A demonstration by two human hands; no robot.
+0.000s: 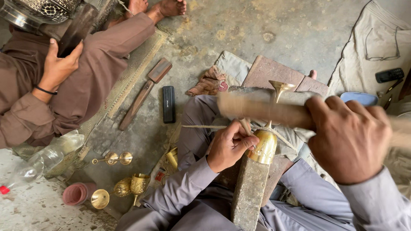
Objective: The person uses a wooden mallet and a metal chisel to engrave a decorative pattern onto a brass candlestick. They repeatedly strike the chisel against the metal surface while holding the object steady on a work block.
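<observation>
Concrete floor (pixel 283 26), seated. Left hand (pixel 229 146) pinches chisel (pixel 245 126) against goblet (pixel 263 145), just right of grip, on stone block (pixel 250 191). Right hand (pixel 347 138) clenched on mallet (pixel 265 111). Keep chisel steady, strikes square.

My left hand (pixel 229 146) and right hand (pixel 350 138) are both bare: no gloves, rings, watch or wristband are visible on either. Each arm is covered by a long sleeve of plain grey woven cloth, with no pattern or print. The left sleeve (pixel 176 193) ends at the wrist in a stitched cuff with a folded edge; the fabric creases along the forearm. The right sleeve (pixel 381 211) is the same grey, loose-fitting, also ending at a plain cuff. My trousers (pixel 200 124) are a matching grey, wrinkled at the knee.
</observation>
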